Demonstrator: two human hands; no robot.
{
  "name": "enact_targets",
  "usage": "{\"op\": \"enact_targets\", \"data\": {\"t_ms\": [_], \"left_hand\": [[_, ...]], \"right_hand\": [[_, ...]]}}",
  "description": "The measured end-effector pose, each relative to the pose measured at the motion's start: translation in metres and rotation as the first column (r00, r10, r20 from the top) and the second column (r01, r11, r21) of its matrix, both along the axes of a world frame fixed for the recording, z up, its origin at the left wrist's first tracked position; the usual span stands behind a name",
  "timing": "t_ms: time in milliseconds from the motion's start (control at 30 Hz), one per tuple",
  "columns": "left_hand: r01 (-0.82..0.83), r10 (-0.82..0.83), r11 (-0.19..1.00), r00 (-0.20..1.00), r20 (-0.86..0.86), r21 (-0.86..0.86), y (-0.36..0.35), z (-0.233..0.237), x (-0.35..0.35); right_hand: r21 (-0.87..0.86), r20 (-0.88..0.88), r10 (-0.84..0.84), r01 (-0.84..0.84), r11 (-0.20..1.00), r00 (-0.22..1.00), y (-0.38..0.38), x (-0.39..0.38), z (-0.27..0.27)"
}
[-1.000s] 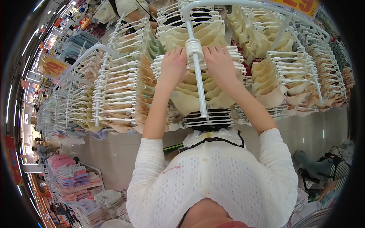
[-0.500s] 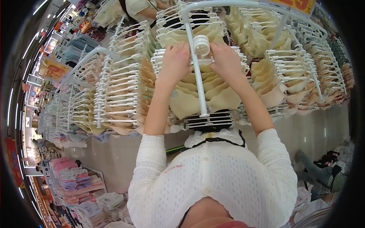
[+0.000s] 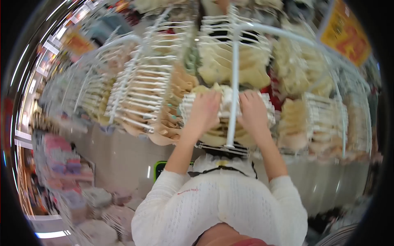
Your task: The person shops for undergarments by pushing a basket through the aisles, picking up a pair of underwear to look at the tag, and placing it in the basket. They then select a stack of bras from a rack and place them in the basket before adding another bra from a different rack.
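Both hands are at a bundle of white hangers (image 3: 266, 107) that carry pale yellow bras (image 3: 213, 133). My left hand (image 3: 206, 108) is closed on the hangers to the left of a light metal display arm (image 3: 234, 82). To the right of that arm, my right hand (image 3: 251, 107) is closed on the same bundle. The fingertips curl over the far side of the hangers and are partly hidden. Motion blurs the picture somewhat. Just beyond the hands hangs another row of pale yellow bras (image 3: 234, 61).
Racks of peach bras (image 3: 139, 96) hang at the left, and further racks (image 3: 324, 119) at the right. A yellow price sign (image 3: 344, 35) stands at the upper right. Folded pink clothes (image 3: 67, 158) lie at the lower left. Tiled floor (image 3: 127, 164) shows below the racks.
The view has shifted, so the racks appear lower and more to the right. Both hands remain on the hangers, and the white hanger hooks once visible between them no longer show clearly.
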State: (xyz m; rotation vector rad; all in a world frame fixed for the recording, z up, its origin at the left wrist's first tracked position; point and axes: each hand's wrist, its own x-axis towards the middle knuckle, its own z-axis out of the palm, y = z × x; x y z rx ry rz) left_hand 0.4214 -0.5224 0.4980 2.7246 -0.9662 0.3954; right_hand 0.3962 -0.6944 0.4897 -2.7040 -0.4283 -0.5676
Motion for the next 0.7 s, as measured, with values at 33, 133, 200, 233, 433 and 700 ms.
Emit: {"op": "enact_targets", "data": {"t_ms": [33,133,200,233,433,700], "left_hand": [[-0.044,0.044,0.999,0.999,-0.021,-0.004,0.006,0.005,-0.015],[-0.108,0.091,0.973,0.992,-0.092,-0.203,0.028,-0.008,-0.047],[-0.166,0.164,0.957,0.986,-0.030,-0.239,0.035,-0.016,-0.067],[-0.224,0.214,0.950,0.974,-0.068,-0.218,0.037,-0.013,-0.076],[-0.501,0.472,0.863,0.846,-0.246,-0.069,0.044,-0.015,-0.122],[-0.663,0.626,0.744,0.734,-0.262,-0.079,0.068,-0.008,-0.181]], "right_hand": [[0.027,0.019,0.046,-0.046,0.999,0.999,0.006,-0.005,0.001],[0.010,0.004,0.188,-0.188,0.982,0.982,0.017,-0.017,-0.011],[-0.035,-0.213,0.198,-0.210,0.977,0.957,0.032,-0.026,0.002],[-0.020,-0.127,0.266,-0.270,0.963,0.956,0.035,-0.028,-0.003],[0.016,-0.149,0.530,-0.534,0.845,0.835,0.056,-0.026,-0.011],[0.038,-0.126,0.706,-0.707,0.706,0.697,0.099,-0.056,0.002]]}}
